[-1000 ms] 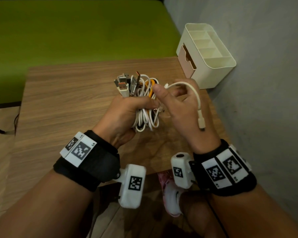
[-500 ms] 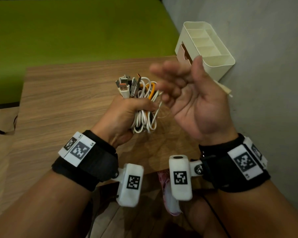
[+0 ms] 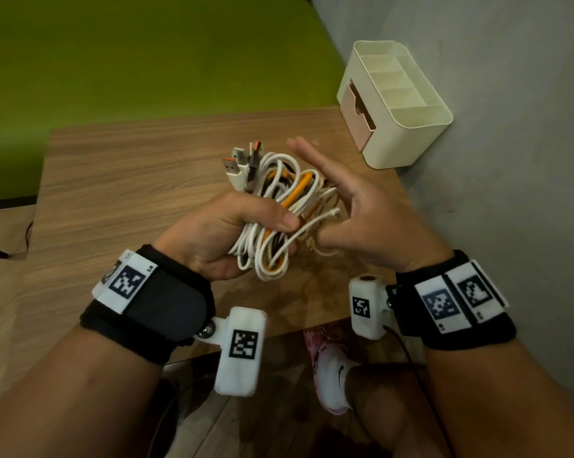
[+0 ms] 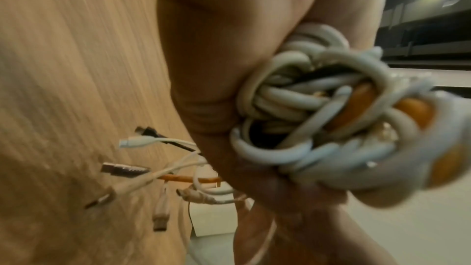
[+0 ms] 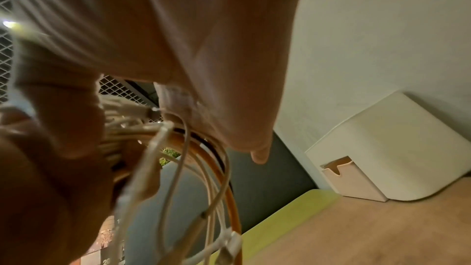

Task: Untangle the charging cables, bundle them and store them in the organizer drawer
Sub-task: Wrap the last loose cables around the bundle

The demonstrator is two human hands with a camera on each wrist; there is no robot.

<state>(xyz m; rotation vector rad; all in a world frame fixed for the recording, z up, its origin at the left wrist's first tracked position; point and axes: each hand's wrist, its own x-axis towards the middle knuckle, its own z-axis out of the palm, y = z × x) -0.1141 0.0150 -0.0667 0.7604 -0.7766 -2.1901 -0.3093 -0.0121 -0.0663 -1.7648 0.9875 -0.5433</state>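
Observation:
My left hand [image 3: 269,223] grips a bundle of white and orange charging cables [image 3: 279,193] upright above the wooden table [image 3: 130,180]. Several USB plugs [image 3: 242,161] stick out of the top of the bundle. In the left wrist view the coiled cables [image 4: 318,120] fill the palm and loose plug ends [image 4: 135,141] hang beyond. My right hand [image 3: 332,188] lies with straight fingers against the bundle's right side, and a white cable end [image 3: 333,212] sits between its thumb and fingers. The cream organizer [image 3: 408,127] stands at the back right, its pink drawer [image 3: 358,109] slightly pulled out.
A grey wall [image 3: 510,127] runs close along the table's right side, behind the organizer [image 5: 395,144]. A green surface [image 3: 147,61] lies beyond the table's far edge. A pink and white shoe [image 3: 332,368] shows on the floor below the near edge.
My right hand let go of the white cable loop it was pinching, lifted with spread fingers, then came back against the bundle's right side. My left hand kept its grip.

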